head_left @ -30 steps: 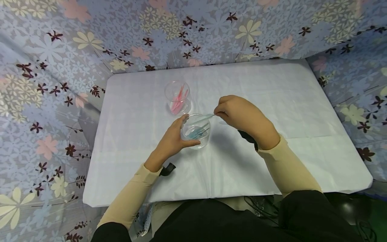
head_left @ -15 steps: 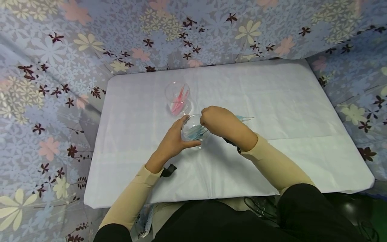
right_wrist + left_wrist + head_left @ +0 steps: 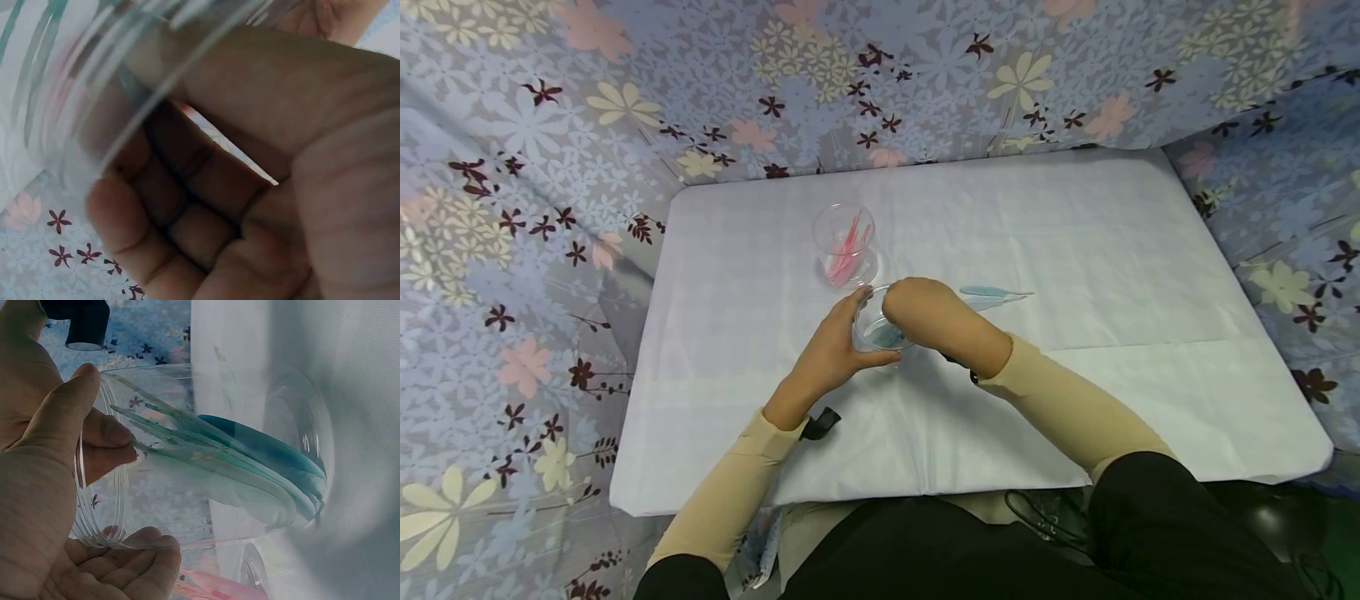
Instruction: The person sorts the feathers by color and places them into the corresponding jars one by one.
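My left hand (image 3: 831,337) grips a clear plastic cup (image 3: 187,531) by its rim, thumb and fingers around it. Inside lie several slender teal pieces (image 3: 269,459), each with a wide rounded end and a thin tip. My right hand (image 3: 932,312) reaches over the cup's mouth; in the left wrist view its fingertips (image 3: 115,432) pinch the thin tip of one teal piece. The right wrist view shows the right hand's curled fingers (image 3: 119,215) behind the blurred rim. Two more teal pieces (image 3: 985,292) lie on the table right of that hand.
Behind the held cup stands a second clear cup (image 3: 842,218) with several pink pieces (image 3: 847,254) of similar slender shape. Everything is on a white-covered table (image 3: 1112,250). Flowered cloth (image 3: 925,75) hangs along its back and sides.
My right hand has let go of a teal piece on the table at the right, then moved left and down into the cup's mouth. The left hand keeps its hold.
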{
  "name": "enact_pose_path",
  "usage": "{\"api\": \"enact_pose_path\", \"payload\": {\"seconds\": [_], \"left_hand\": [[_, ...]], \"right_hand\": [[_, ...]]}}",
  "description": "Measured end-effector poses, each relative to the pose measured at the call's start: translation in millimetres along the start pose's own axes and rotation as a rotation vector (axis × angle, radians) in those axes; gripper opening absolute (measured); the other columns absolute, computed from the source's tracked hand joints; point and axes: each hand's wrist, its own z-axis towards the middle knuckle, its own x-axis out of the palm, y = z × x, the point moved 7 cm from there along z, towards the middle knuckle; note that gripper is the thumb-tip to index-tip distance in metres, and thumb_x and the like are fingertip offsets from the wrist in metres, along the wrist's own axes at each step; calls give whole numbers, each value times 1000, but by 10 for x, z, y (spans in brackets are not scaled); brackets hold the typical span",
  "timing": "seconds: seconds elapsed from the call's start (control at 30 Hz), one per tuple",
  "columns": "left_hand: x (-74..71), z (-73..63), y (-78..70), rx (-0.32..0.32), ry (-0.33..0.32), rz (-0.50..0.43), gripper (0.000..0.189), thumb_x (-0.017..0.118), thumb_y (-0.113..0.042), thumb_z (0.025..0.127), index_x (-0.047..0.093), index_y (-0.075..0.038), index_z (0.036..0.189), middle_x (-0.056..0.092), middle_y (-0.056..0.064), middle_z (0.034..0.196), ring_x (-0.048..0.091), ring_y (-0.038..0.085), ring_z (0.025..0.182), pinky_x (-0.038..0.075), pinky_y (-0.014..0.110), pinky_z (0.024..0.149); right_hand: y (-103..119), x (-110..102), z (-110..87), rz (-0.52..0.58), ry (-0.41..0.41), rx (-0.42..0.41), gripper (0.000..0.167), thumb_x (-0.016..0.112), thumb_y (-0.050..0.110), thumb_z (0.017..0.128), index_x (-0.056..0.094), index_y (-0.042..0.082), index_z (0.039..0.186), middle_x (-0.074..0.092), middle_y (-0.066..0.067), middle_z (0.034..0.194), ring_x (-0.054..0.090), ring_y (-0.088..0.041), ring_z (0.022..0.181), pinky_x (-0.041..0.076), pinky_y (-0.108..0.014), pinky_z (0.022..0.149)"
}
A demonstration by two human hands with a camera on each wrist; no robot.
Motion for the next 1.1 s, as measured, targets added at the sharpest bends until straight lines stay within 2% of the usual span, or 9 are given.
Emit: {"api": "enact_pose_path", "payload": {"seconds": [0.2, 0.5, 0.7, 0.8, 0.87, 0.93, 1.0, 1.1], "left_hand": [[6, 1, -11, 8, 0, 12, 107, 88, -41, 77, 28, -6, 157, 39, 7, 157, 39, 24, 143, 35, 42, 116], [21, -1, -7, 14, -7, 14, 107, 89, -41, 76, 28, -6, 157, 40, 7, 157, 41, 24, 141, 38, 43, 114], [2, 3, -2, 14, -12, 19, 108, 88, -44, 76, 28, -6, 157, 40, 9, 157, 40, 24, 142, 38, 43, 114], [-7, 6, 3, 10, -13, 18, 107, 88, -44, 76, 28, -7, 157, 40, 8, 157, 41, 24, 141, 39, 44, 113], [-12, 8, 8, 3, -19, 16, 108, 89, -43, 75, 29, -8, 157, 41, 8, 156, 42, 24, 140, 39, 45, 113], [-5, 11, 22, -11, -24, 19, 108, 89, -44, 74, 30, -9, 157, 41, 8, 156, 43, 24, 139, 39, 45, 113], [11, 12, 36, -25, -22, 23, 109, 89, -46, 74, 30, -10, 157, 41, 8, 156, 43, 24, 139, 39, 44, 113], [36, 16, 50, -42, -18, 31, 110, 89, -48, 73, 29, -12, 158, 40, 7, 157, 42, 24, 141, 37, 44, 115]], "right_hand": [[22, 58, 41, -7, -6, -9, 5, 81, 12, 82, 78, 10, 84, 72, -6, 84, 68, -26, 77, 58, -40, 72], [21, 51, 24, 16, 6, 0, 3, 77, 12, 88, 80, 11, 87, 72, -6, 86, 68, -26, 81, 58, -38, 76], [-52, -2, -15, 165, -33, 4, 17, 66, 3, 93, 82, 10, 94, 72, -5, 92, 68, -24, 89, 57, -36, 78], [-120, -55, -55, 283, -121, -56, 14, 68, 4, 92, 81, 7, 96, 73, -4, 94, 68, -23, 91, 56, -37, 81], [-253, -105, -121, 372, -203, -73, 12, 69, 5, 92, 80, 5, 98, 73, -6, 96, 68, -24, 92, 55, -39, 84], [-500, -118, -235, 467, -283, -14, 14, 68, 4, 93, 78, 4, 103, 74, -8, 100, 68, -25, 94, 54, -41, 86], [-840, -39, -403, 516, -332, 128, 17, 65, 2, 95, 77, 2, 106, 73, -12, 104, 68, -28, 96, 54, -44, 86], [-1353, 243, -683, 552, -299, 379, 22, 59, -1, 96, 75, -2, 111, 71, -20, 112, 66, -35, 101, 53, -49, 84]]}}
